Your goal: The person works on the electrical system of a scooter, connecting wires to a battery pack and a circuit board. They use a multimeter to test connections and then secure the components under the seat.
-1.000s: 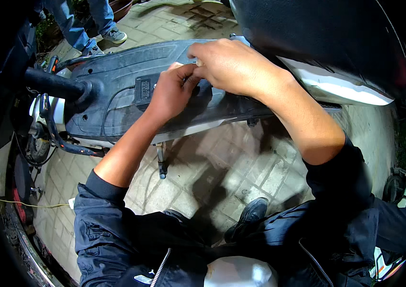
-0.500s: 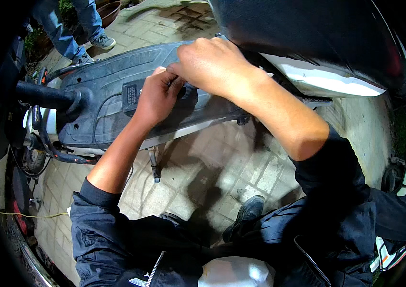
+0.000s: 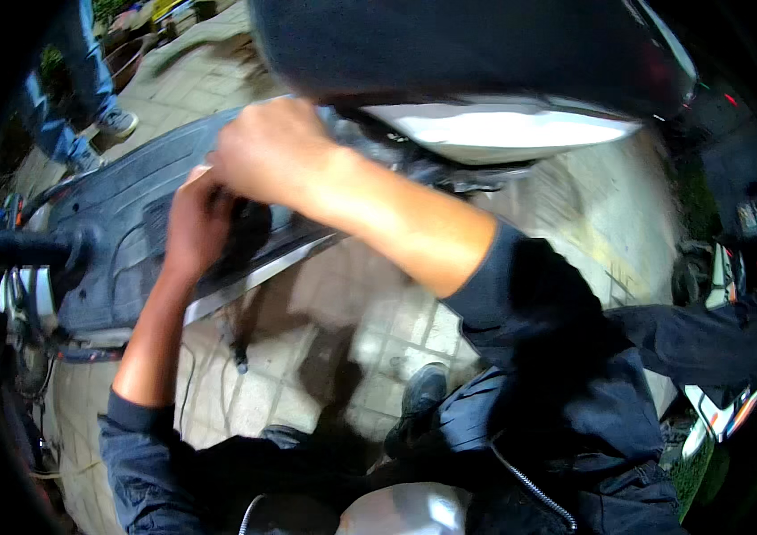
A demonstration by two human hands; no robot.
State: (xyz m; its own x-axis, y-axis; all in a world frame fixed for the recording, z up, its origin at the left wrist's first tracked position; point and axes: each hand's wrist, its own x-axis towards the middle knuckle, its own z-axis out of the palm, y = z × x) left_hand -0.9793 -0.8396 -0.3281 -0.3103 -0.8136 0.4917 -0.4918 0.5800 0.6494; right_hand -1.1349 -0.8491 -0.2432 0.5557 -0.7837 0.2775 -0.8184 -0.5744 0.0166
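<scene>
Over the grey-black footboard (image 3: 120, 192) of a scooter, both my hands meet with their fingertips together. My left hand (image 3: 198, 218) comes up from below, its fingers pinched against the right ones. Crossing from the right, my right hand (image 3: 276, 147) is closed with its back toward me. Whatever they hold between them is hidden and smeared by motion. Beside my left hand, a dark box (image 3: 157, 217) lies on the footboard, partly covered and blurred.
The dark scooter seat (image 3: 468, 49) and its white side panel (image 3: 494, 123) rise beyond my right forearm. A steering column (image 3: 26, 248) stands left, a kickstand (image 3: 238, 348) below. Someone's jeans-clad legs (image 3: 84, 80) are far left; a dark-trousered leg (image 3: 691, 343) is at right.
The scooter, the bystander's legs and my hands all sit further left in the picture, as the view has swung right. My hands remain pressed together over the footboard.
</scene>
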